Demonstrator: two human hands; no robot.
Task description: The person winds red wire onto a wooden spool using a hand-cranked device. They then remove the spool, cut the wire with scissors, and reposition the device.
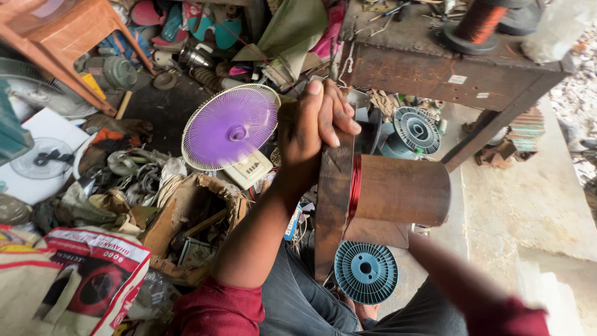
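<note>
My left hand (314,134) is closed over the top edge of an upright wooden board (333,205). A brown wooden cylinder (404,190) sticks out of the board to the right. A narrow band of red copper wire (355,186) is wound on the cylinder against the board. My right forearm (448,274), blurred and in a dark red sleeve, reaches in from the lower right toward a wooden block (376,233) under the cylinder. The right hand itself is hidden behind that wood. A blue plastic spool (365,272) lies on the floor between my knees.
A purple fan (230,127) in a white grille lies left of my hand. A torn cardboard box (186,218), a printed sack (93,280) and scrap fill the left floor. A wooden bench (435,68) carries a copper wire spool (477,22). Another blue spool (416,129) sits beneath it.
</note>
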